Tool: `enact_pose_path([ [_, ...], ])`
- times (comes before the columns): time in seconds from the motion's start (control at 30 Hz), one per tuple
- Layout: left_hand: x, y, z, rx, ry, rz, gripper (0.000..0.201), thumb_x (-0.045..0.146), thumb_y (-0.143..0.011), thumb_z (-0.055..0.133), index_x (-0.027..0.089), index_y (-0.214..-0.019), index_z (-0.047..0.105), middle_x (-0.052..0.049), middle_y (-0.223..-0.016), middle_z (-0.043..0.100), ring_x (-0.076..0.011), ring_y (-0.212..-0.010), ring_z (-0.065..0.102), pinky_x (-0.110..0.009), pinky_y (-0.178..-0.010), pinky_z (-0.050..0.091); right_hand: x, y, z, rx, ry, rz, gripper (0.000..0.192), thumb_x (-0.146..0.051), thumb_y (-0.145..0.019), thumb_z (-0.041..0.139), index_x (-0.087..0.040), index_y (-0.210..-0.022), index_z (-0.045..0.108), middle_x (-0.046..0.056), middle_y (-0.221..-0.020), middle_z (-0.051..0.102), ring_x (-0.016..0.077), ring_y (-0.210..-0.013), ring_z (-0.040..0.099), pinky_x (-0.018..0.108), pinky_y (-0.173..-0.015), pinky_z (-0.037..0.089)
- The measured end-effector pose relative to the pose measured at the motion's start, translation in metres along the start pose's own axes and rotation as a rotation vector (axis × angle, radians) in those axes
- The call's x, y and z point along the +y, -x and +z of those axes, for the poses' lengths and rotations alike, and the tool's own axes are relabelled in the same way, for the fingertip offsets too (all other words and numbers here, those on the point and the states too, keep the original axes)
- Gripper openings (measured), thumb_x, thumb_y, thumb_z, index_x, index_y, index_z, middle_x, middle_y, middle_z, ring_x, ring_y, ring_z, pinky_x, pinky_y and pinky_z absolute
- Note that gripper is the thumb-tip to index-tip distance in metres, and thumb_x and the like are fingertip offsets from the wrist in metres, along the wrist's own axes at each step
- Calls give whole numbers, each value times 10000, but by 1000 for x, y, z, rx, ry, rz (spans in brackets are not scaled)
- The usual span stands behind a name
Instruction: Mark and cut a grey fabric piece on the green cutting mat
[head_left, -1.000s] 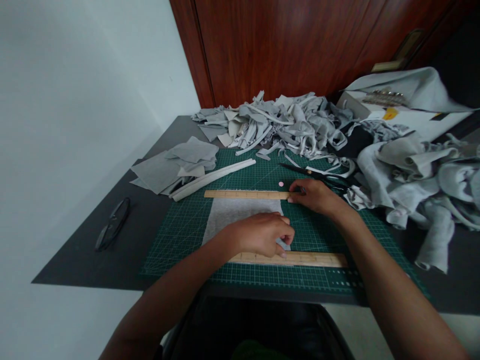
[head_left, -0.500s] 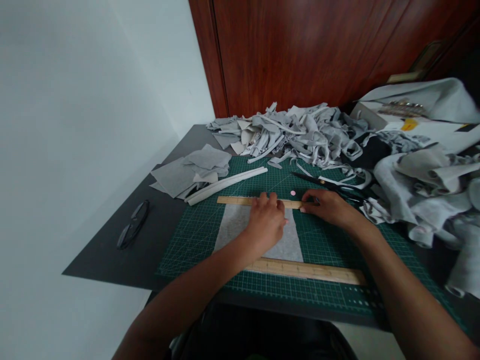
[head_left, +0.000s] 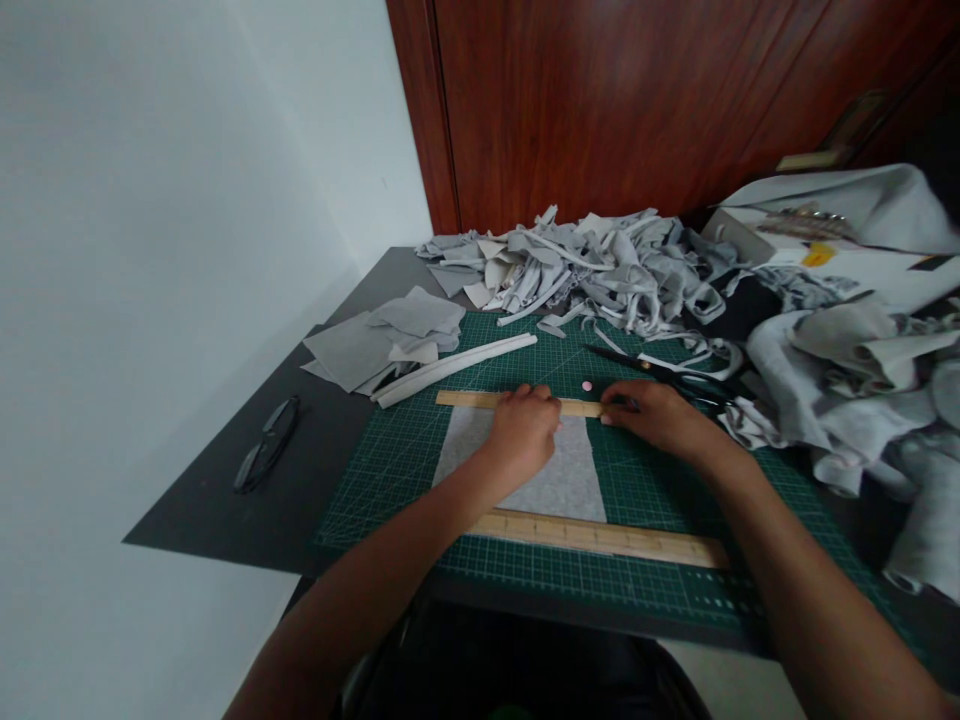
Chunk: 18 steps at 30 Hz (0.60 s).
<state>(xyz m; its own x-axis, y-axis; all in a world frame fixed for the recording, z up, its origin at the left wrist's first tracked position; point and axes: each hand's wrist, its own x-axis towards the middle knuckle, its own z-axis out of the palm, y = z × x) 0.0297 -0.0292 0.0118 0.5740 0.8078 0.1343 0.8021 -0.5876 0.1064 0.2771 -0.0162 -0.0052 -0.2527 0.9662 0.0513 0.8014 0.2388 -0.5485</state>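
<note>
A piece of light grey cloth (head_left: 559,485) lies flat on the green cutting mat (head_left: 652,490). Across its far edge runs a narrow wooden ruler (head_left: 466,399). With fingers curled together, my left hand (head_left: 523,432) presses on the middle of this ruler, its wrist passing above the cloth. At the ruler's right end, my right hand (head_left: 646,412) pinches the tip between thumb and fingers. A wider wooden ruler (head_left: 607,537) covers the cloth's near edge, with neither hand on it. Just beyond the right hand is a small pink disc (head_left: 587,386).
Black scissors (head_left: 651,368) lie behind my right hand. Grey fabric scraps (head_left: 600,260) are heaped at the back, with rolled cloth (head_left: 832,390) at the right. Cut pieces (head_left: 352,350) and pale strips (head_left: 457,370) lie left, near folded eyeglasses (head_left: 266,443). A white box (head_left: 862,265) stands back right.
My left hand has shifted slightly left along the narrow ruler, and its fingers have drawn closer together. The right hand stays at the ruler's end.
</note>
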Motion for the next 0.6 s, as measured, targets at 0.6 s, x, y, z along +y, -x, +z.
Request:
enact_pose_path([
  [0.6, -21, -12, 5, 90, 151, -24, 159, 197, -948, 616, 188, -863, 749, -76, -984, 706, -257, -988, 611, -421, -912, 485, -2, 4, -6, 25, -24, -60, 216, -346, -889, 639, -213, -1004, 765, 61, -929, 772, 240, -846, 684, 344, -766, 491],
])
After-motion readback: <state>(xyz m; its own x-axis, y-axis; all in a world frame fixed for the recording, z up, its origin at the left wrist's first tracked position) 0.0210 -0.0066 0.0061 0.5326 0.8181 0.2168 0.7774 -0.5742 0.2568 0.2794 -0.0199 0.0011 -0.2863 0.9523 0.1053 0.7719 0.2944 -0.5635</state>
